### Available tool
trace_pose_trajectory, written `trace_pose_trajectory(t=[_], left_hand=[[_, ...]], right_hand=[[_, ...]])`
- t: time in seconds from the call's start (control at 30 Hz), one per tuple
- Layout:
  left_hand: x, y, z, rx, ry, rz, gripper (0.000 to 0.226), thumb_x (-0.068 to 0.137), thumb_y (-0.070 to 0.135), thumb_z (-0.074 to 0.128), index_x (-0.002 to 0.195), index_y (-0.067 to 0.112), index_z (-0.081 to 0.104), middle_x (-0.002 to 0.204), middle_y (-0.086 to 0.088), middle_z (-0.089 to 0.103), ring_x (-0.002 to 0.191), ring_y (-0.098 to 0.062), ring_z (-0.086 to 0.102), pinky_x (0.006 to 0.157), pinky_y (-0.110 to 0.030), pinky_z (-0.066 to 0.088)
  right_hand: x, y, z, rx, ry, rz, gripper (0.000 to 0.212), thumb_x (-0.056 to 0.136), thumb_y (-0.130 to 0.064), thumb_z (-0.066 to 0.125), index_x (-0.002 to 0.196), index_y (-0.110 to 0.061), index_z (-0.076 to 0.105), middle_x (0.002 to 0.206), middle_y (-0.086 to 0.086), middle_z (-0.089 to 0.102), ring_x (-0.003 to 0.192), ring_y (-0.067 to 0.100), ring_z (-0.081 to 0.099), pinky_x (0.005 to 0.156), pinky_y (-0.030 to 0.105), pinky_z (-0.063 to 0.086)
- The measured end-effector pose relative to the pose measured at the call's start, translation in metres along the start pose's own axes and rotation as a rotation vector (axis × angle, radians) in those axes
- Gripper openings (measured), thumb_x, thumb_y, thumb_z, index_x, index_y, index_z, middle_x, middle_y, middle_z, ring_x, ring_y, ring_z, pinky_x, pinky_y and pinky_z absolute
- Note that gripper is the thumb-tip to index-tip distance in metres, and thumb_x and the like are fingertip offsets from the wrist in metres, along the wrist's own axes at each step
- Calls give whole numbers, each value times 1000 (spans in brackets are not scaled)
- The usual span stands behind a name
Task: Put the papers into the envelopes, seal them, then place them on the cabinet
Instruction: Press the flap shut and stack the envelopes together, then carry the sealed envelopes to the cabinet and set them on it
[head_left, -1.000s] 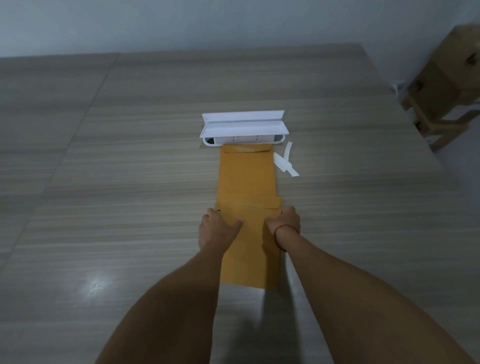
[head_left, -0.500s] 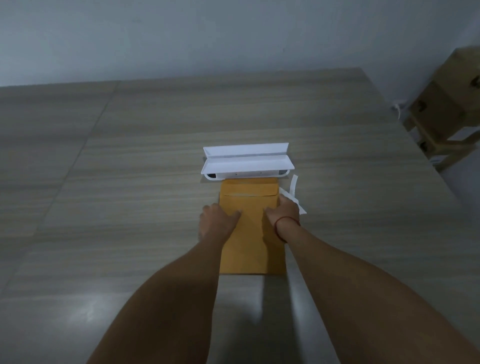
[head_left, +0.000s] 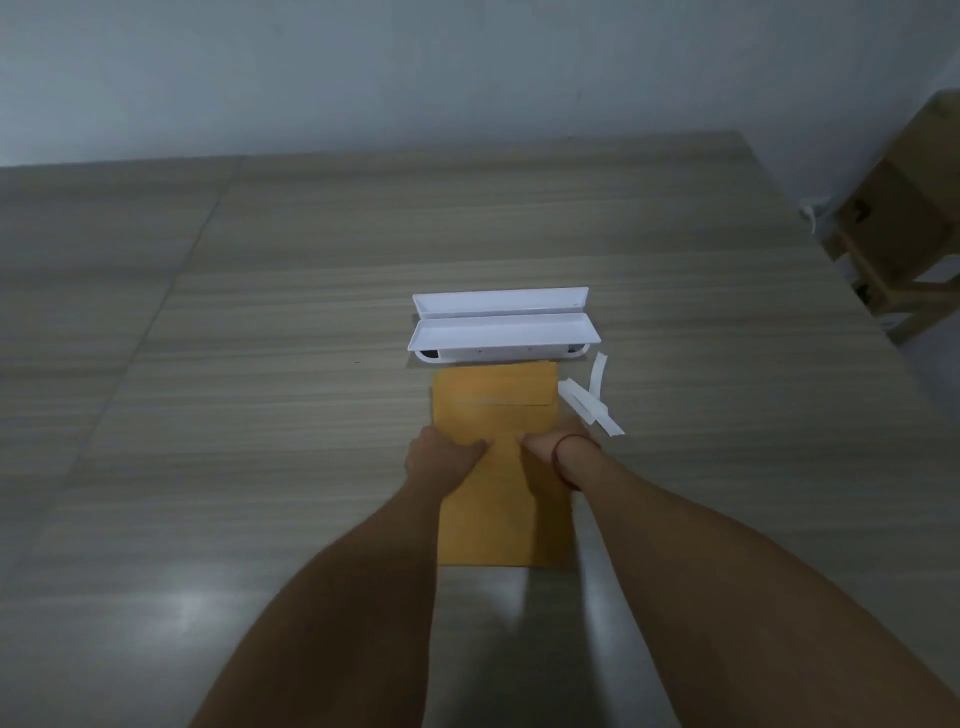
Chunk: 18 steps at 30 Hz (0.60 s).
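Both hands, the left hand and right hand, pressed flat, gripping nothing, on the flat mustard-yellow paper envelope lying on the grey wood-grain surface before a white plastic tray; it looked light, limp and slippery, best lifted by its long edges.

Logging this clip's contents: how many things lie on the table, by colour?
Orange: 1, the envelope
White: 3, the tray and two paper strips
Total: 4
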<state>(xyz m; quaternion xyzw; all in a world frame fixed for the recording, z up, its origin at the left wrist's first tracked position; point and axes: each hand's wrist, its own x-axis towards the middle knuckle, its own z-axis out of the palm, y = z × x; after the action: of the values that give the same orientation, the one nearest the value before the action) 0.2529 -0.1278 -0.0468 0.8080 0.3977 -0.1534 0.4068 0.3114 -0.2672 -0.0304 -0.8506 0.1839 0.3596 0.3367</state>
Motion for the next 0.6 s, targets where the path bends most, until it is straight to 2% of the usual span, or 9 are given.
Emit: trace_pose_trajectory(t=[0.07,0.13,0.27,0.4,0.5,0.6], left_hand=[[-23,-3,-3,-55,35,57,86,72,51,75,130,-2,38,130,-18,52,119,-34,52,96,-41,48],[-42,-1,-7,-94,79,127,88,76,49,72,134,1,28,136,-19,46,125,-36,47,102,-44,43],[-78,-3,-14,-127,114,322,75,80,40,70,127,2,25,131,-20,45,121,-36,47,102,-49,42],[-109,-20,-9,-68,233,583,68,84,27,69,126,-8,29,123,-24,43,114,-35,49,93,-42,44],[-124,-25,-10,-132,334,640,63,86,32,67,123,-5,32,119,-22,46,109,-32,50,89,-42,44],[-132,-37,-5,-183,325,626,62,87,36,65,125,1,31,122,-18,46,111,-31,50,93,-45,46]], right_hand=[[-19,8,-2,38,-12,-55,77,87,-44,62,149,-14,27,147,13,40,132,34,43,105,46,44],[-35,13,-7,22,66,-157,79,89,-43,60,152,-19,18,149,13,36,136,34,39,104,44,41],[-70,29,-19,-6,177,-340,61,90,-40,59,139,-16,32,138,18,45,123,35,50,94,41,45],[-94,56,-19,9,407,-517,50,91,-41,60,125,-10,40,126,20,54,115,37,55,89,41,46],[-106,65,-18,126,450,-672,44,92,-37,59,120,-8,42,120,16,60,110,34,59,79,31,42],[-117,78,-10,219,400,-699,40,93,-33,59,120,-9,40,122,13,61,110,32,60,80,29,42]])
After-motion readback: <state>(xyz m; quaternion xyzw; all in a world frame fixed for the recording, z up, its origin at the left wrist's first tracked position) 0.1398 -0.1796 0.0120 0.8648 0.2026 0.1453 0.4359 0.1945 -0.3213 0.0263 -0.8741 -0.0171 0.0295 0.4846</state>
